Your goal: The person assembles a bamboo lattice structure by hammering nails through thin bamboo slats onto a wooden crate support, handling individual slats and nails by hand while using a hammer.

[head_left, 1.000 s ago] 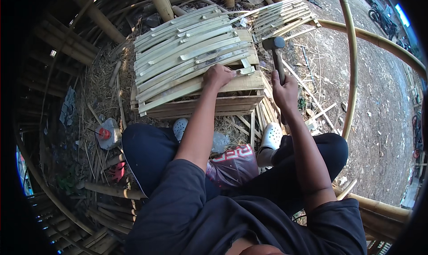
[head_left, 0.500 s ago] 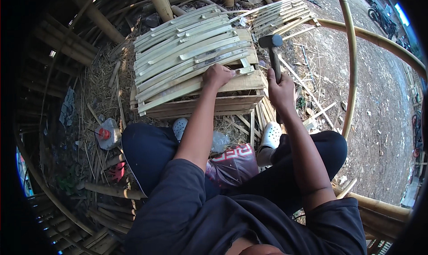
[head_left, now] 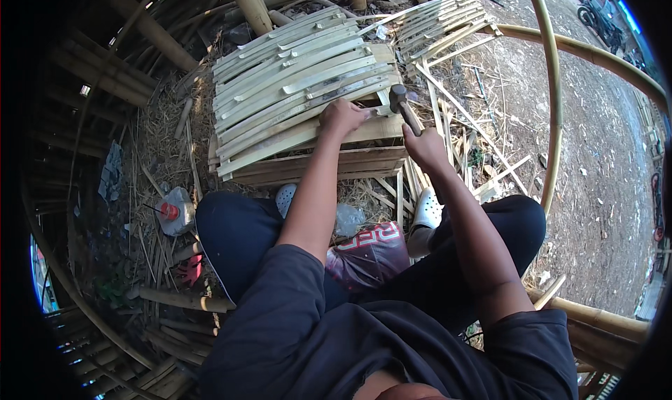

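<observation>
My left hand [head_left: 341,118] is closed on a pale bamboo slat [head_left: 269,146], near its right end; whether a nail is also between the fingers is too small to tell. The slat lies slantwise along the near edge of a panel of bamboo slats [head_left: 294,71], resting on a low wooden stand [head_left: 315,165]. My right hand [head_left: 425,148] is wrapped round the handle of a hammer [head_left: 411,118]. The hammer's dark head is tilted to the left, at the slat's right end, just beyond my left fingertips. I cannot tell whether it touches.
Another slatted panel [head_left: 448,22] lies beyond on the right. Loose bamboo strips [head_left: 469,123] litter the ground by my white shoe [head_left: 427,209]. A bent bamboo pole [head_left: 551,99] rises at the right. On the left sits a clear container with a red top [head_left: 170,211].
My right hand has brought the hammer down and left, from upright beside the panel to the slat's right end. My left hand keeps its place on the slat.
</observation>
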Available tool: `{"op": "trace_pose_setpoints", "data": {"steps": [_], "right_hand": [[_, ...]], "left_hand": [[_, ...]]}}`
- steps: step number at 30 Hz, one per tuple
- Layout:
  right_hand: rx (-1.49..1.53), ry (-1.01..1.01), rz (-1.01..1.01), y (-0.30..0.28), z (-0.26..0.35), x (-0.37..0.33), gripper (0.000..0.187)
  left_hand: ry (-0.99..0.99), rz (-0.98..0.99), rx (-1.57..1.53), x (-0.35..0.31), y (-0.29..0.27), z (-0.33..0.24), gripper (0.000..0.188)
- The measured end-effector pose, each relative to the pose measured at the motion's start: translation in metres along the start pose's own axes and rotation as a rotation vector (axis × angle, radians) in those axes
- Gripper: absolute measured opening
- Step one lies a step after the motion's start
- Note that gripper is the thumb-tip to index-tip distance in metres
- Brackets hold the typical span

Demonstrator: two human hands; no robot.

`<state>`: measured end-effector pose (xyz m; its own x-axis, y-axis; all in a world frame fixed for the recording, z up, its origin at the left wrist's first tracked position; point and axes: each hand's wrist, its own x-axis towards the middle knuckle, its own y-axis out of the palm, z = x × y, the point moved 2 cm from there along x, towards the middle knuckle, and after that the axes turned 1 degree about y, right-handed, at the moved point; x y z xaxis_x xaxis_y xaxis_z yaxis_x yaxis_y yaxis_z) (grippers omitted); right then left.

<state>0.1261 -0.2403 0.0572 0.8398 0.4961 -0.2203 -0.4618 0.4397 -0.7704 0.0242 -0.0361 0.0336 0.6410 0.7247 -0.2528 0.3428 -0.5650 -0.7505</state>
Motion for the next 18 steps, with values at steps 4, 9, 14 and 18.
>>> {"op": "trace_pose_setpoints", "data": {"steps": [4,9,14,18], "right_hand": [[0.174,-0.053,0.010,-0.022,0.018,-0.009,0.057],[0.369,-0.228,-0.168,-0.045,0.049,-0.028,0.060],[0.082,-0.007,-0.070,0.006,-0.012,0.009,0.062],[0.173,-0.144,-0.089,-0.042,0.039,-0.018,0.054]], "left_hand": [[-0.082,0.088,0.003,0.001,-0.007,0.002,0.037],[-0.016,-0.033,0.053,0.006,-0.003,0.011,0.039],[-0.001,-0.010,0.064,0.007,0.002,0.001,0.037],[-0.017,-0.007,0.048,0.012,0.001,0.017,0.037]]}}
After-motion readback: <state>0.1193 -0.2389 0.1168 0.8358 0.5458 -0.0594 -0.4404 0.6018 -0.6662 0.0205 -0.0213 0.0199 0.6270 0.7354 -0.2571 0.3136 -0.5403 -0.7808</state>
